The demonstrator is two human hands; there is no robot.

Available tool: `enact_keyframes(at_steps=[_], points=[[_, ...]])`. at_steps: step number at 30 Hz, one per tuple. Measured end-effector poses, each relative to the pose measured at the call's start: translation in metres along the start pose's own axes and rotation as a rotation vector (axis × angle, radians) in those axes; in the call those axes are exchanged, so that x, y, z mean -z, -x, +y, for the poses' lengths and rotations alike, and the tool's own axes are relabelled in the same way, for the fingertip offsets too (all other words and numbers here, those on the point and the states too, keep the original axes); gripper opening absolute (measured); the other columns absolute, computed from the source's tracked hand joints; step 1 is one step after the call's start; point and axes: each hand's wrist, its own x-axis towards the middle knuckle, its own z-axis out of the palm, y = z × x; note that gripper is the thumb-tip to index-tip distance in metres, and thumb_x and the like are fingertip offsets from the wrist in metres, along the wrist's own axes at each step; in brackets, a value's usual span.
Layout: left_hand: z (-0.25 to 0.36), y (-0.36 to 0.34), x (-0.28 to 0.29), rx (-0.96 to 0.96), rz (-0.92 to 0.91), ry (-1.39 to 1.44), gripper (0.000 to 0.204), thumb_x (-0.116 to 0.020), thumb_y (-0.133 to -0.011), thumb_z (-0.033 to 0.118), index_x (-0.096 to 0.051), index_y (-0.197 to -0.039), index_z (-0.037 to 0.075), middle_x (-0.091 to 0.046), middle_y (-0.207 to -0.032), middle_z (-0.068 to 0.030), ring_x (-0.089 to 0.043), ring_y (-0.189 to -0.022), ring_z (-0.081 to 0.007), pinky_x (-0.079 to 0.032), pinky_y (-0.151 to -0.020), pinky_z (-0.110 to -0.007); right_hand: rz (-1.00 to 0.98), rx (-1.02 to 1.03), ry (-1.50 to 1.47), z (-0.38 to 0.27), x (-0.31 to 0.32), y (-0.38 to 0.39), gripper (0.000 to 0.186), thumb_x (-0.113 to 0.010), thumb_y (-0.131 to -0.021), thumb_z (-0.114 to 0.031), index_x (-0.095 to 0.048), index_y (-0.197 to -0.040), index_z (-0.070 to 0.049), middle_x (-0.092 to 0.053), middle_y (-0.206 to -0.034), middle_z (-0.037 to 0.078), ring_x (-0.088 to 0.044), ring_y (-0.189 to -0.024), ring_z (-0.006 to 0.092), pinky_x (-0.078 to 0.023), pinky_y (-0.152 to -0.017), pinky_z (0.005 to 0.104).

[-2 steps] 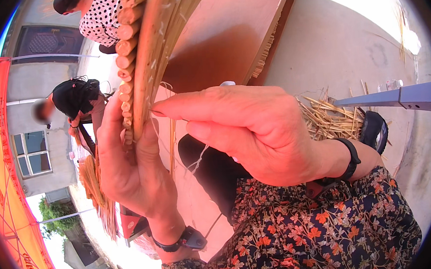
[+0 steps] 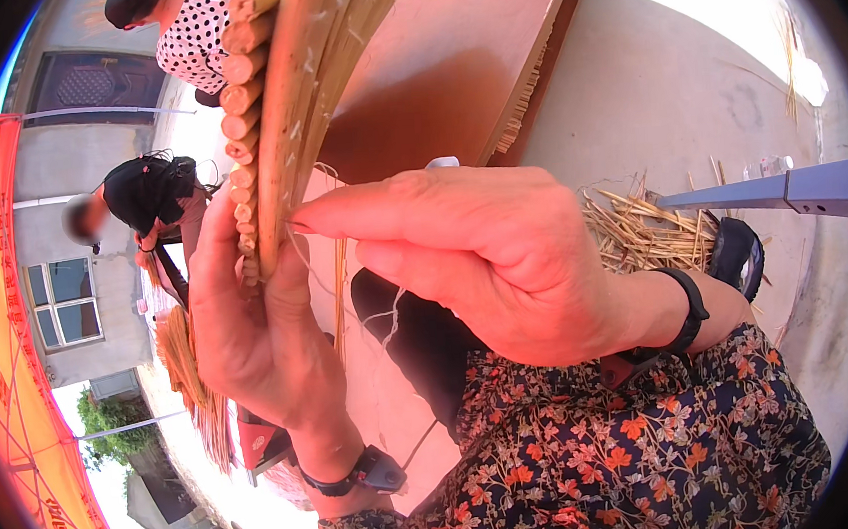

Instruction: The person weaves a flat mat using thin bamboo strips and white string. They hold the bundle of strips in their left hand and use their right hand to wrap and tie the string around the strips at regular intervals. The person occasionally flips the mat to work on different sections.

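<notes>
A mat of straw-coloured reed stalks (image 2: 298, 86) rises in front of me, its cut round ends lined up along the left edge. My left hand (image 2: 277, 348) is closed around its lower corner, fingers behind the ends and thumb on the near face. Thin pale thread (image 2: 394, 316) hangs in a loose loop below the stalks. My right hand (image 2: 507, 259) is closed in a pinch, with its index fingertip against the mat's face just above my left thumb. The thread meets that fingertip; the exact grip on it is partly hidden.
Cut stalks lie heaped (image 2: 648, 234) on the floor at right, beside a dark shoe (image 2: 736, 257) and a grey-blue metal bar (image 2: 763, 192). A long reed-edged panel (image 2: 521, 105) is beyond. Two people, one in black (image 2: 151, 190), one in polka dots (image 2: 197, 35), are at left.
The mat's upper part has tilted slightly left. My right hand's fingertips have shifted slightly left with it, and the thread loop has swung a little.
</notes>
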Motion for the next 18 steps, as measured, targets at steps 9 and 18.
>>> enact_keyframes(at_steps=[9, 18], points=[[0.0002, -0.0031, -0.0012, -0.004, 0.017, 0.022, 0.042, -0.062, -0.097, -0.006, -0.052, -0.138, -0.013, -0.061, -0.134, -0.0184, -0.06, -0.122, -0.0241, -0.048, -0.105, -0.035, 0.065, 0.018, -0.024, 0.0019, -0.0051, -0.0057, 0.028, -0.061, -0.095, 0.003, -0.069, -0.122, 0.004, -0.073, -0.109, 0.018, -0.072, -0.095, 0.0271, -0.055, -0.081, 0.032], [0.0, -0.0023, -0.0002, 0.007, -0.004, 0.043, 0.047, -0.066, -0.093, -0.009, -0.053, -0.138, -0.011, -0.061, -0.135, -0.0176, -0.06, -0.123, -0.0241, -0.048, -0.106, -0.035, -0.004, -0.039, -0.01, 0.002, 0.0012, -0.0047, 0.027, -0.06, -0.097, 0.002, -0.069, -0.123, 0.003, -0.074, -0.111, 0.016, -0.071, -0.095, 0.0239, -0.054, -0.081, 0.0308]])
